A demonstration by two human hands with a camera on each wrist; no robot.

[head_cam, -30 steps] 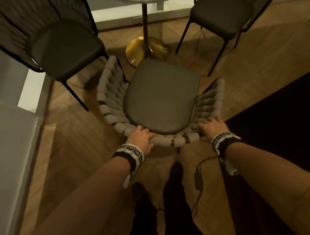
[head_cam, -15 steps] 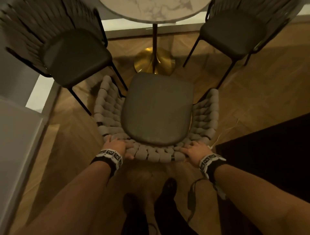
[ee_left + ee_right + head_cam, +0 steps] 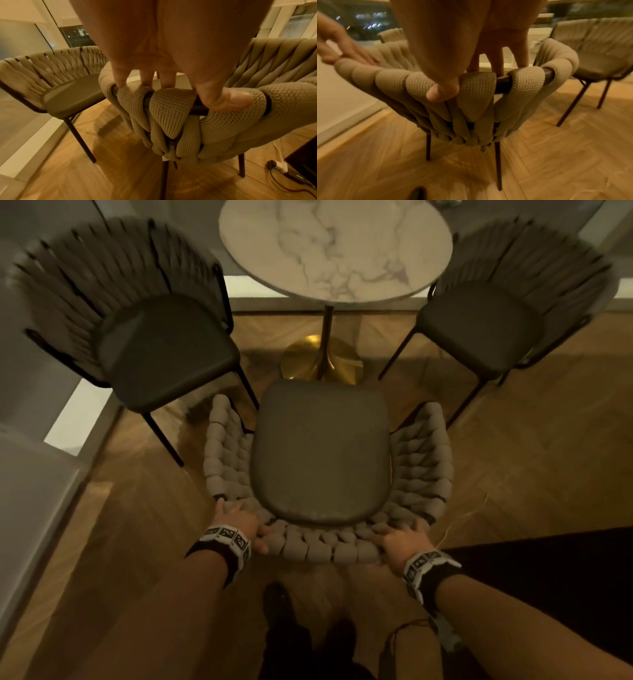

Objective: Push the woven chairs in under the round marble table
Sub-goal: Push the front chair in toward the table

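Beige knitted-rope woven chair with grey padded seat [image 3: 320, 453], black metal legs: standing on the herringbone wood floor [image 3: 534, 460], seat front nearing the brass pedestal base [image 3: 320, 361] of the round white marble desk [image 3: 335, 248]. Left hand [image 3: 236, 520] gripping the curved top rail, thumb behind, fingers over the front. Right hand [image 3: 400, 539] clamping the same rail likewise. Two matching woven chairs, left [image 3: 161, 354] and right [image 3: 479, 333], flanking the desk.
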